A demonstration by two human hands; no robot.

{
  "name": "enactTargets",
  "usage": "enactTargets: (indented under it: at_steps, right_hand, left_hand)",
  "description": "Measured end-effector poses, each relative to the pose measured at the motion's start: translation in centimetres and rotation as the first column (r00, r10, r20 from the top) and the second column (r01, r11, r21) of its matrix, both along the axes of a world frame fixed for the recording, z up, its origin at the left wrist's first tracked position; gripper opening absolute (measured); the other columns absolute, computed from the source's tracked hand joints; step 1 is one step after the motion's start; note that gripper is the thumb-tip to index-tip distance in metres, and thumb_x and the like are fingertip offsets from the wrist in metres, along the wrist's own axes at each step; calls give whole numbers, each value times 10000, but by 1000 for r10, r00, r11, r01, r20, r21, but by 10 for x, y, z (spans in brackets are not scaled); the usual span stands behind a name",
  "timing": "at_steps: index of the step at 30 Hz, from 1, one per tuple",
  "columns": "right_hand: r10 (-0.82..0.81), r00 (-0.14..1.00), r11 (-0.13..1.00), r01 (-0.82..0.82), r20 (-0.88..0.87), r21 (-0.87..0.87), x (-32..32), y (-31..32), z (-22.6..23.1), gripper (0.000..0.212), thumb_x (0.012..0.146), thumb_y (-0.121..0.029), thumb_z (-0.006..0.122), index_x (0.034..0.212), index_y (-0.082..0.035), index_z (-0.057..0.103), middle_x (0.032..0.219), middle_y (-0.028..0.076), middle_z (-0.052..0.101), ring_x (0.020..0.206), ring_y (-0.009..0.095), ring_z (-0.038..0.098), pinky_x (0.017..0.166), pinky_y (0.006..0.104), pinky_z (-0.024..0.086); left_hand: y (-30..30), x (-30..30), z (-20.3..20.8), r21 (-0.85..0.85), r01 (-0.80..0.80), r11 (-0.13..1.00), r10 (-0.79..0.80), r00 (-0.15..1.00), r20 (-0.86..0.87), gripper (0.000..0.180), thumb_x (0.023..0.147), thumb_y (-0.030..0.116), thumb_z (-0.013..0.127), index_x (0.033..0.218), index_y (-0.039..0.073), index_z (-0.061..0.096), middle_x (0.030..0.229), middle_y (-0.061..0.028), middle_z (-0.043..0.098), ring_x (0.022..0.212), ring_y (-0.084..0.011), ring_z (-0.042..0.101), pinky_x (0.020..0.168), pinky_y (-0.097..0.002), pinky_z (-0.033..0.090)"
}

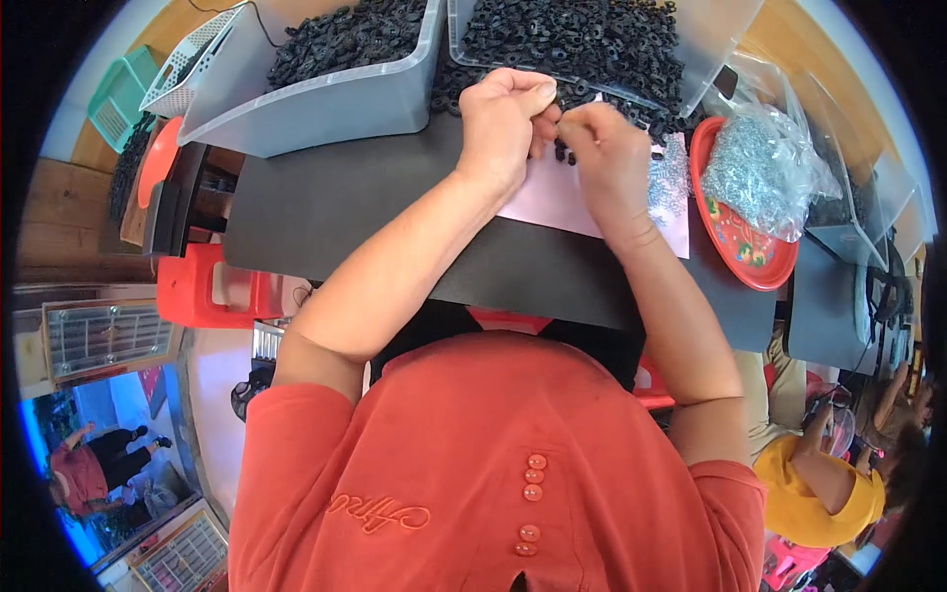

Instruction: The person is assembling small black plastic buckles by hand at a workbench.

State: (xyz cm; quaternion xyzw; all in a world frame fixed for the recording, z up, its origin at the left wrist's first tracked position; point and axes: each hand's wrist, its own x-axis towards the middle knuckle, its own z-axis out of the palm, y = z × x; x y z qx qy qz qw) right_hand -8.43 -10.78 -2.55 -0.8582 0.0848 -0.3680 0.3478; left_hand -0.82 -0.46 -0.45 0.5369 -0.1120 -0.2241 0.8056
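My left hand [501, 123] and my right hand [612, 168] meet over the far part of a pink sheet [547, 197] on the dark table. Thumb and fingers of each hand are pinched together, almost touching the other hand's. Whatever they hold is too small and too hidden to make out. A few small black parts [562, 153] show just below the fingertips. More of these black parts lie in a heap [582, 96] beyond my hands, by a clear bin. To the right of my right hand, small silvery pieces [669, 178] are spread on the sheet.
Two plastic bins, a grey one [335, 104] and a clear one [725, 25], hold many black parts. A red tray [725, 222] carries a clear bag [760, 163] of silvery pieces. A red stool [187, 286] stands left; a person in yellow [819, 493] sits right.
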Motion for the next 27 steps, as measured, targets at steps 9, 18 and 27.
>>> enactTargets:
  at_steps: [9, 18, 27]
  right_hand:
    - [82, 996, 948, -63, 47, -312, 2, -10, 9, 47, 735, -87, 663, 776, -69, 648, 740, 80, 609, 682, 263, 609, 633, 362, 480]
    - [66, 989, 726, -137, -130, -674, 6, 1, 1, 200, 612, -224, 747, 762, -114, 675, 821, 32, 581, 859, 233, 535, 714, 395, 381]
    - [69, 988, 711, -145, -137, -688, 6, 5, -6, 167, 704, -121, 628, 859, -58, 623, 862, 68, 605, 841, 247, 550, 700, 402, 374]
  left_hand:
    - [11, 32, -1, -137, 183, 974, -194, 978, -73, 203, 895, 105, 607, 1042, -26, 555, 836, -163, 656, 648, -223, 642, 500, -286, 472]
    - [14, 43, -5, -385, 306, 871, -402, 894, -199, 222, 916, 121, 581, 1099, -4, 576, 922, -154, 653, 771, -228, 652, 674, -291, 534]
    - [11, 43, -5, -423, 429, 798, -512, 853, -102, 238, 925, 60, 539, 1153, -8, 539, 954, -188, 646, 812, -288, 661, 626, -302, 515]
